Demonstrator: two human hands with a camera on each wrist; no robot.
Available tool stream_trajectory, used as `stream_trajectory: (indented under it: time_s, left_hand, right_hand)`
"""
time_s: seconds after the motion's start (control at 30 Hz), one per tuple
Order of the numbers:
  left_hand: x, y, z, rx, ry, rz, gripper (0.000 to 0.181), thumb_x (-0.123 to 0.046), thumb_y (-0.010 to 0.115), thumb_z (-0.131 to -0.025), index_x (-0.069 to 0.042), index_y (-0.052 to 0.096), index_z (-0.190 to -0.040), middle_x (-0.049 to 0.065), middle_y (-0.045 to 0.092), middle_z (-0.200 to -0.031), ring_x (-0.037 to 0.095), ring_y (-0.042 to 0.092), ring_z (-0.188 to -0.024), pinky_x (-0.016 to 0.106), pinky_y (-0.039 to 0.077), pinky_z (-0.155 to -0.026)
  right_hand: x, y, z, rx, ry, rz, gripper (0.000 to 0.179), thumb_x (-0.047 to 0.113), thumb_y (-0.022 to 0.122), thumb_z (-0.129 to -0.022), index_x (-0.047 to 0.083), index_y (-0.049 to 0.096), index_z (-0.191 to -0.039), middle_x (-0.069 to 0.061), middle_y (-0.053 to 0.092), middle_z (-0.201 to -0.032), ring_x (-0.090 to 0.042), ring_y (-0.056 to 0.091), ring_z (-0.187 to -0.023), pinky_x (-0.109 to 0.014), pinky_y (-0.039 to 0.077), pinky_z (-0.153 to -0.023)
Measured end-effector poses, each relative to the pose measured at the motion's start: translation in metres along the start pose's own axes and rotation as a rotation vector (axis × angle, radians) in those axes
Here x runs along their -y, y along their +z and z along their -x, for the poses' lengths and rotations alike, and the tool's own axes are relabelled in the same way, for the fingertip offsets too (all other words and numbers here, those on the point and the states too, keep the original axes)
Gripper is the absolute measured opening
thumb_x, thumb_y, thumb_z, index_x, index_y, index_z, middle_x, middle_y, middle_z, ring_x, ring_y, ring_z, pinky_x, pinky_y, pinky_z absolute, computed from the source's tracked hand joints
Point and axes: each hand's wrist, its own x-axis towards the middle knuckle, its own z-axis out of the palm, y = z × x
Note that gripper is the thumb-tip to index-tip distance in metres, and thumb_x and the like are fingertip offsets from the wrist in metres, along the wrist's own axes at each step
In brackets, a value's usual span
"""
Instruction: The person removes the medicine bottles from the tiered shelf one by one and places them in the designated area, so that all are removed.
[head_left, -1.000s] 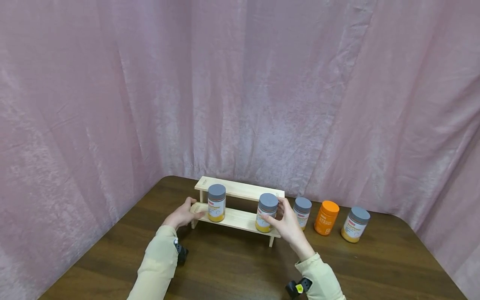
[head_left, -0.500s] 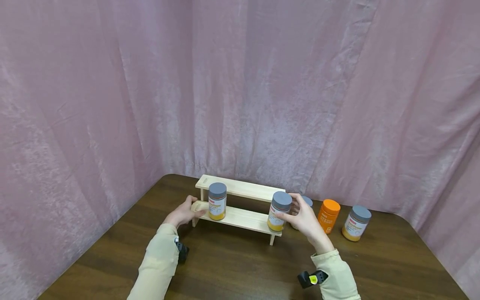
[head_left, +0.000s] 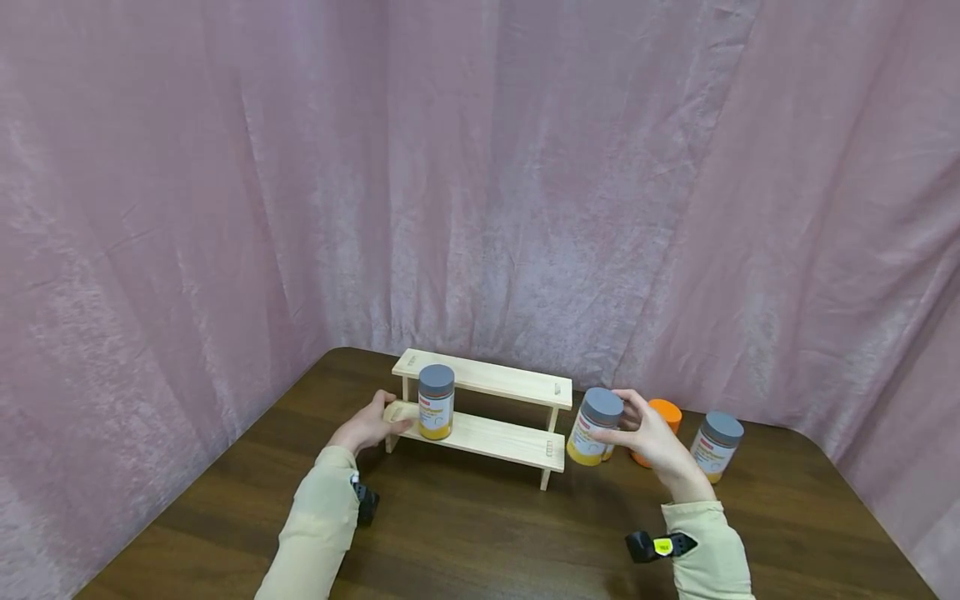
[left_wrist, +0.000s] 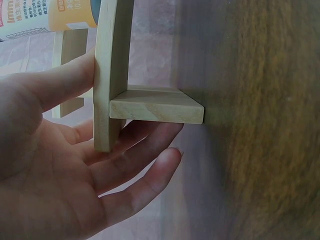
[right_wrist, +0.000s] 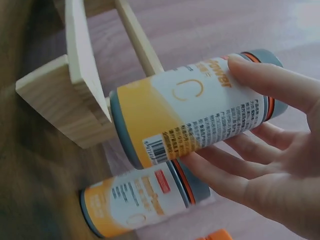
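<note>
In the head view, my left hand grips the left end of the lower board of a two-tier wooden shelf. The left wrist view shows the thumb against the board's upper face and the fingers around its underside. Thumb and fingers of my right hand hold a grey-lidded supplement jar, slightly tilted, just past the shelf's right end. Its white and yellow label shows in the right wrist view. A similar jar stands upright on the lower board, near my left hand.
Behind the held jar stands another grey-lidded jar, mostly hidden in the head view. An orange jar, partly covered by my right hand, and a further grey-lidded jar stand to the right on the brown table. Pink curtains hang behind.
My right hand has carried its jar rightward from above the lower board's right end to beyond the shelf. The left hand has stayed on the shelf's left end.
</note>
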Motion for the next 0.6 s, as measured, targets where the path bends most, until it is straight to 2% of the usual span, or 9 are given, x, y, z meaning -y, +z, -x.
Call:
stream_trajectory:
  time_s: [0.1,0.33,0.43,0.6]
  left_hand:
    - [0.000,0.000,0.000,0.003,0.002,0.004,0.065,-0.026,0.065,-0.093,0.003,0.029,-0.138,0.035,0.040,-0.140,0.047,0.042,-0.129,0.055,0.037,-0.104]
    - [-0.001,-0.001,0.000,0.002,-0.008,0.013,0.065,-0.026,0.065,-0.092,0.002,0.029,-0.138,0.034,0.039,-0.141,0.047,0.042,-0.129,0.055,0.037,-0.105]
    - [-0.001,-0.001,0.000,0.003,-0.009,0.009,0.065,-0.027,0.065,-0.092,0.001,0.029,-0.138,0.034,0.039,-0.142,0.047,0.042,-0.129,0.055,0.037,-0.104]
    - [-0.001,0.000,0.000,0.010,-0.009,0.012,0.065,-0.027,0.065,-0.093,0.002,0.029,-0.138,0.034,0.039,-0.141,0.046,0.044,-0.126,0.054,0.040,-0.102]
  right_hand:
    - [-0.004,-0.007,0.001,0.016,0.022,-0.018,0.068,0.015,0.078,-0.081,0.003,0.038,-0.135,0.004,0.062,-0.118,-0.011,0.058,-0.109,-0.032,0.047,-0.089]
    - [-0.016,-0.014,0.000,0.090,0.022,0.035,0.066,0.015,0.076,-0.081,0.001,0.038,-0.133,-0.021,0.056,-0.128,-0.042,0.051,-0.125,-0.041,0.050,-0.093]
    - [-0.020,-0.014,-0.001,0.118,0.033,0.039,0.066,0.014,0.076,-0.082,-0.001,0.038,-0.133,-0.023,0.055,-0.130,-0.045,0.048,-0.128,-0.047,0.049,-0.095]
    - [-0.028,-0.012,-0.001,0.162,0.061,0.033,0.066,0.013,0.077,-0.082,-0.001,0.036,-0.132,-0.023,0.056,-0.129,-0.042,0.051,-0.126,-0.050,0.047,-0.097]
